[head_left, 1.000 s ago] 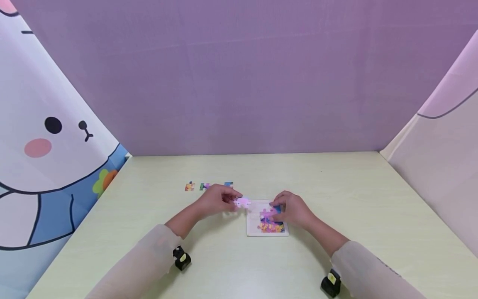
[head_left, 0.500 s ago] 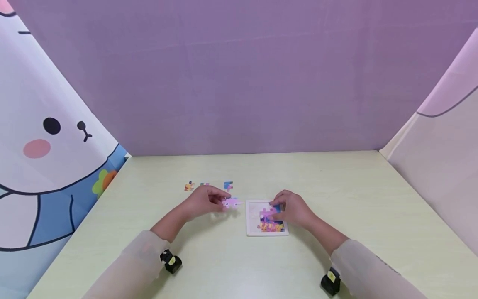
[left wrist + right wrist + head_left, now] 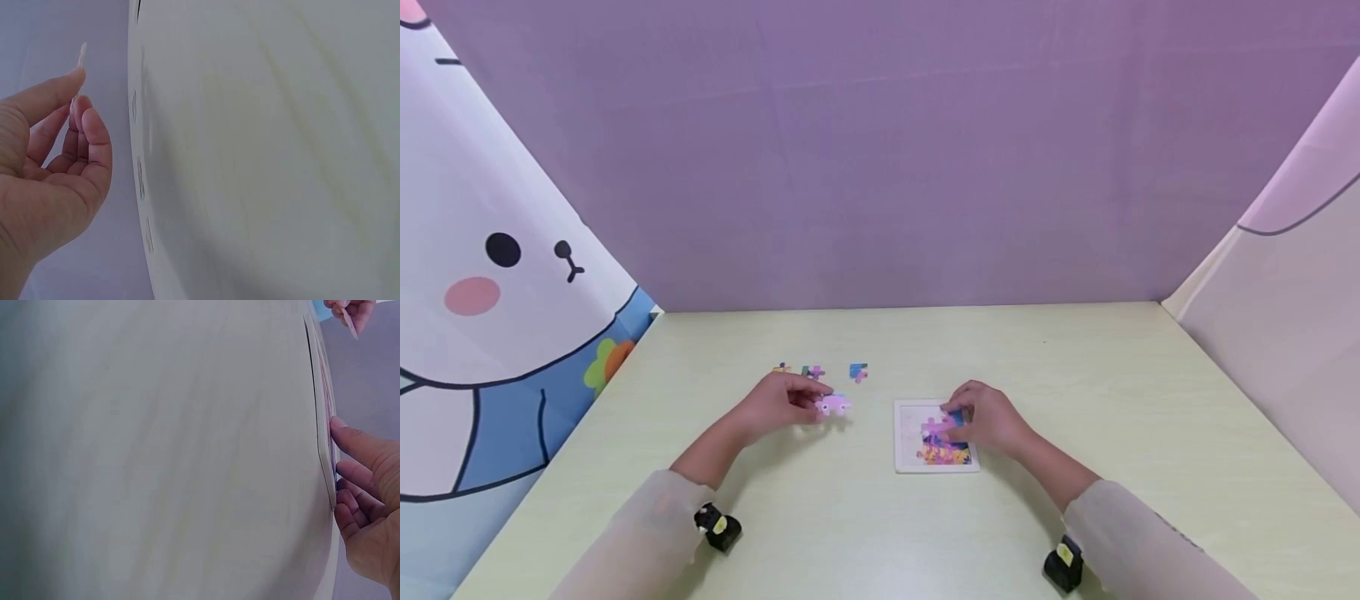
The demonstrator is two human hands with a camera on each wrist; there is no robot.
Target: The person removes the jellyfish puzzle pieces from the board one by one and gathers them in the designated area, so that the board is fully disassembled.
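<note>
My left hand (image 3: pixel 777 407) pinches a pink jigsaw piece (image 3: pixel 833 405) with two eyes on it, between thumb and fingertips. The piece is held above the table, left of the tray. In the left wrist view that jigsaw piece (image 3: pixel 82 55) appears edge-on. A white puzzle tray (image 3: pixel 910 468) lies flat, partly filled with joined pink, blue and yellow pieces (image 3: pixel 942 450). Over its right side rests my right hand (image 3: pixel 992 419), thumb and forefinger spread apart and touching the assembled pieces. The hand covers part of the picture.
Behind the left hand lie several loose jigsaw pieces, among them a blue-and-pink one (image 3: pixel 858 372), a green-and-purple one (image 3: pixel 813 372) and an orange one (image 3: pixel 782 367), partly hidden. A purple cloth (image 3: pixel 910 167) stands behind the table's back edge.
My left hand has carried the pink piece leftward, away from the tray. The blue-and-pink loose piece has come into fuller view. The right hand and tray stay in place.
</note>
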